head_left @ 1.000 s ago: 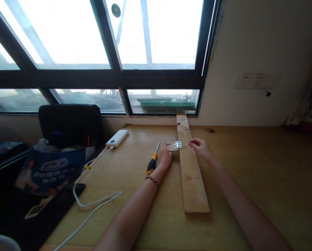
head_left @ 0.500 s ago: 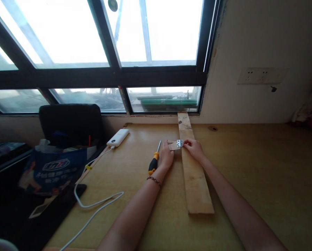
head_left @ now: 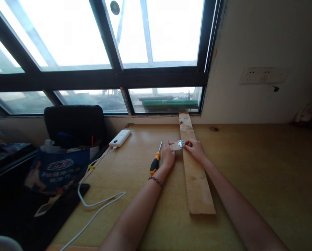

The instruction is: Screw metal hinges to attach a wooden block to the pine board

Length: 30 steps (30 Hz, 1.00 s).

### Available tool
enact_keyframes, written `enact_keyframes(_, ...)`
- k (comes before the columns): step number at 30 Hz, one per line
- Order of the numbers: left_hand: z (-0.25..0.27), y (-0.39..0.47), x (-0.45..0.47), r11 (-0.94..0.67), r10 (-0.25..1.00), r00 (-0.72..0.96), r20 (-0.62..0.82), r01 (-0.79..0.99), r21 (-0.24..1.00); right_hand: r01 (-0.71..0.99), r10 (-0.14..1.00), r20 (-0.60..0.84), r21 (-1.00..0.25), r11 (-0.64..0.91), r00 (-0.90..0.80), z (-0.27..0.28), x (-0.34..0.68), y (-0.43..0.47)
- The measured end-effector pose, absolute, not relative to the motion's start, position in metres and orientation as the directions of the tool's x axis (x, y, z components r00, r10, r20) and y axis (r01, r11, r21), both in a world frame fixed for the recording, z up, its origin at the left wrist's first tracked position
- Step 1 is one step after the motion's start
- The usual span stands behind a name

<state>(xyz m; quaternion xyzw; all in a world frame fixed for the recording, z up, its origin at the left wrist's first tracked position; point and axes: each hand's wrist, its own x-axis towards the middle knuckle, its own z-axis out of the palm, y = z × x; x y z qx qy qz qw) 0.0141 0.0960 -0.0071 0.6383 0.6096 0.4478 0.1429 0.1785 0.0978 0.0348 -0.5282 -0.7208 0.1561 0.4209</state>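
Note:
A long wooden board (head_left: 198,184) lies on the table, running from near me toward the window. My left hand (head_left: 168,156) is closed around a short flat piece of wood (head_left: 174,146) at the board's left side. A silvery metal hinge (head_left: 181,143) spans from that piece toward the board. My right hand (head_left: 196,150) rests over the board's right edge, its thumb and fingertips pinching the hinge's right end. Just left of my left hand lies a screwdriver (head_left: 155,164) with a black and yellow handle, its shaft pointing away from me.
A white power bank (head_left: 120,138) with a white cable (head_left: 101,205) lies along the table's left side. Beyond that edge are a black chair (head_left: 74,118) and a blue bag (head_left: 59,174). The window and a wall with sockets (head_left: 263,75) border the table's far edge.
The whole view has shifted slightly, so everything appears a little farther right. Both hands keep their hold, and the wood piece, hinge and board show no clear movement against each other.

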Motion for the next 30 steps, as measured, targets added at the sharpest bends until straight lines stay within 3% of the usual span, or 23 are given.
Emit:
enact_keyframes(4,-0.010,0.097,0.013,-0.232,0.899,-0.139,0.415,0.653,0.721,0.636,0.905,0.403,-0.666,0.390,-0.134,0.040,0.179,0.100)
enact_keyframes(9,-0.010,0.097,0.013,-0.217,0.907,-0.136,0.399,0.661,0.718,0.767,0.898,0.337,-0.482,0.423,-0.283,0.050,0.174,0.106)
enact_keyframes(12,-0.009,0.097,0.013,-0.216,0.907,-0.138,0.399,0.660,0.720,0.795,0.899,0.316,-0.437,0.421,-0.303,0.052,0.171,0.108)
enact_keyframes(30,-0.008,0.095,0.012,-0.239,0.903,-0.125,0.412,0.651,0.721,0.799,0.871,0.333,-0.373,0.472,-0.360,0.047,0.172,0.109)
